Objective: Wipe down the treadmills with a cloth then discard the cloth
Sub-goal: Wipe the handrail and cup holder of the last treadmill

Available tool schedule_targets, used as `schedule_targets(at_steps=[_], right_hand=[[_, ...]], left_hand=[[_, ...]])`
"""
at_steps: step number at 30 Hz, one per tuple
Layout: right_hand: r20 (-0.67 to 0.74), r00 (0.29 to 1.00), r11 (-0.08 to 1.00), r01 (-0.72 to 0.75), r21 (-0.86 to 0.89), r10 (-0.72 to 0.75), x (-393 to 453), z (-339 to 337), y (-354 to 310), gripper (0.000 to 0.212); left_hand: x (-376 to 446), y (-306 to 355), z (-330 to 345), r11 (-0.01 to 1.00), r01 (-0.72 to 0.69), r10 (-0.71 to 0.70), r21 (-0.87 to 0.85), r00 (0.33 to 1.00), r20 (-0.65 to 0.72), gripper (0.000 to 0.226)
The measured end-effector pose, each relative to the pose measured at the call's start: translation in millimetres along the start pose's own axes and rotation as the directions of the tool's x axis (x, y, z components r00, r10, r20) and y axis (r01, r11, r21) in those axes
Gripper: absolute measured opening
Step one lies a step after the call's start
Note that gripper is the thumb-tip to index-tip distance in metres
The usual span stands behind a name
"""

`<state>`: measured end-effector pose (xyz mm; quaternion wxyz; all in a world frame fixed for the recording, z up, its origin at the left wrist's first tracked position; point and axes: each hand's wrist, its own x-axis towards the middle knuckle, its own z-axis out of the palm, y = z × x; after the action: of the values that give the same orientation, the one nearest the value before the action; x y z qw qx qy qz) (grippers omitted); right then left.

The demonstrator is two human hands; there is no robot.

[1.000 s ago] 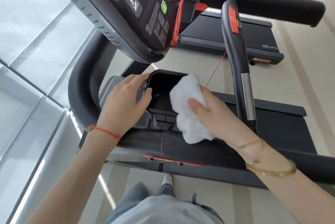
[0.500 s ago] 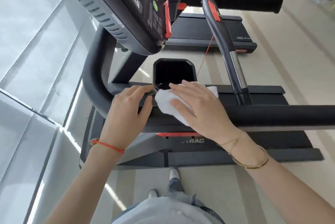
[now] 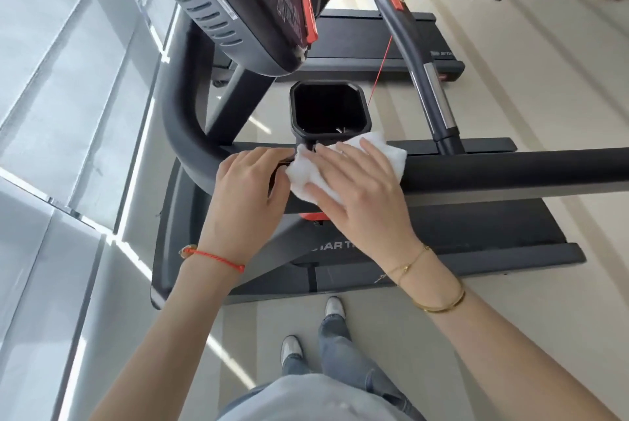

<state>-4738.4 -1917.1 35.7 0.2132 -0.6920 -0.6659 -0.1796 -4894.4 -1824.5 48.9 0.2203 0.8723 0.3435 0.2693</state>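
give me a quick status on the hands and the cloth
Right hand flat, pressing the white cloth onto the padded handrail. Left hand bracing beside the cup holder. Nothing blocking.

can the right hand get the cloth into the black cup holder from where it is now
Probably yes. The right hand presses the cloth flat on the handrail just below the cup holder, whose open top faces up with nothing over it.

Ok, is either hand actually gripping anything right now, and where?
The right hand presses the white cloth flat on the handrail, fingers straight. The left hand touches the cup holder's base; its grip cannot be told.
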Motion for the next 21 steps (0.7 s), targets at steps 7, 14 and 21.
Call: schedule_targets(at_steps=[7,14,21], right_hand=[[-0.168,0.962,0.977,-0.215,0.018,0.214,-16,-15,55,0.035],[-0.188,0.98,0.998,-0.068,0.007,0.068,-17,-1,51,0.03],[-0.264,0.963,0.998,-0.058,0.018,0.061,-42,-20,136,0.032]], left_hand=[[-3,16,8,1.0,-0.009,0.009,0.01,1.0,0.005,0.027],[9,47,33,1.0,-0.023,0.023,0.0,0.999,0.049,0.029],[21,93,74,0.998,0.001,-0.003,0.057,0.999,0.041,0.031]])
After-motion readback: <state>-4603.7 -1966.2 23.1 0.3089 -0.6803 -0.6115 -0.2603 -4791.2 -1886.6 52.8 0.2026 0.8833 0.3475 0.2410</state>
